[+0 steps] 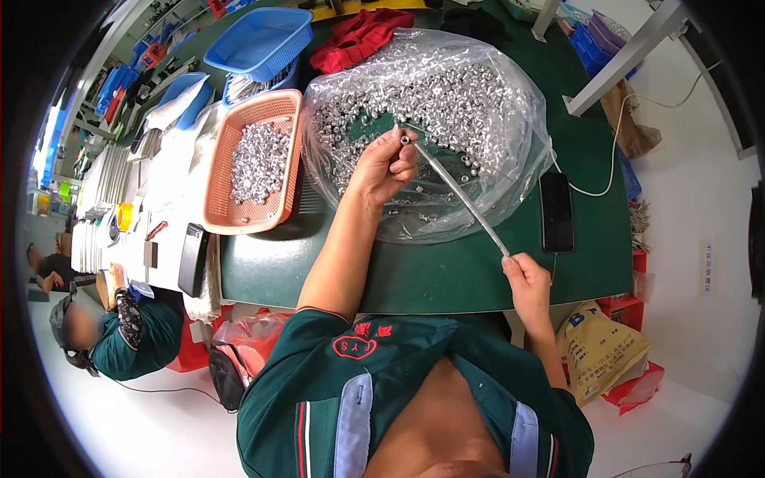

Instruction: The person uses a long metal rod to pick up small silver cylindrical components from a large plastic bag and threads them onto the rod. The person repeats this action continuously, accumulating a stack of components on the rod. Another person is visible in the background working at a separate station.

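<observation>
My left hand [384, 169] pinches a small metal sleeve [406, 140] between thumb and fingers, its round hole showing. Closed round the near end of a long silvery metal rod [462, 197] is my right hand [527, 285]. The rod slants up and left, and its far tip lies close to the sleeve; whether they touch I cannot tell. Both hands are over or beside a large clear plastic bag [510, 103], spread out with a heap of small shiny metal pieces [454, 95] on it. Several loose pieces lie near the rod.
An orange basket [212, 183] of small metal parts stands left of the bag, with blue baskets [259, 48] behind. Red cloth [358, 38] lies at the back. A black phone [557, 213] with a white cable lies right on the green table [478, 295]. Another person [139, 338] sits far left.
</observation>
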`<state>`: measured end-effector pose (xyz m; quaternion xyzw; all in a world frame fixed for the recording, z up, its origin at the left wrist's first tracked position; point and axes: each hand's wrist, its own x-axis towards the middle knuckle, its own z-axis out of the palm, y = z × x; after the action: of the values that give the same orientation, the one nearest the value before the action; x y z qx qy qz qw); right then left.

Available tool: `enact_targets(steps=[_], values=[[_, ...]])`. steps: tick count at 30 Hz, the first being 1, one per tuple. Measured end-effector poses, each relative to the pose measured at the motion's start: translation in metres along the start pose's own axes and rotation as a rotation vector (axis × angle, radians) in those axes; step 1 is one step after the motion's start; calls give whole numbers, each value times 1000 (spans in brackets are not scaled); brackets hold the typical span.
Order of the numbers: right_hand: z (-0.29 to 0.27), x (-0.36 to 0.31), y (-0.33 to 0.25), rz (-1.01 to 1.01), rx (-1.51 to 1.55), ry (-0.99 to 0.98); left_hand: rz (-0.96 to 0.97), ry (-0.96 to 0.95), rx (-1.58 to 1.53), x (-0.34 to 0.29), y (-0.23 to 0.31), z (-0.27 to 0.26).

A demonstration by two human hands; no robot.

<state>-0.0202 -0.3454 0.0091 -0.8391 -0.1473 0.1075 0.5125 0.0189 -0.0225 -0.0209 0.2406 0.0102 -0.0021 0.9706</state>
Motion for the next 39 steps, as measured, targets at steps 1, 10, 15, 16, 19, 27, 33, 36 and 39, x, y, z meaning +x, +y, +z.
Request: enact_targets(steps=[1,10,15,16,19,27,33,36,39], values=[[0,0,1,3,5,5,-3,-2,2,0,0,0],[19,50,10,-58,27,146,-15,128,179,4,-6,0],[21,109,1,-138,-274,121,38,210,212,4,2,-7],[23,119,1,-142,-326,118,43,182,192,5,6,-10],[30,141,-8,-131,-470,71,74,226,181,3,17,-19],[52,168,-1,-217,-716,92,187,329,98,-4,36,-36],[49,170,-9,-161,-791,57,185,347,87,-3,38,-36],[45,174,-4,-184,-710,60,188,339,100,-3,38,-36],[36,171,-15,-124,-661,8,164,264,74,-5,38,-35]])
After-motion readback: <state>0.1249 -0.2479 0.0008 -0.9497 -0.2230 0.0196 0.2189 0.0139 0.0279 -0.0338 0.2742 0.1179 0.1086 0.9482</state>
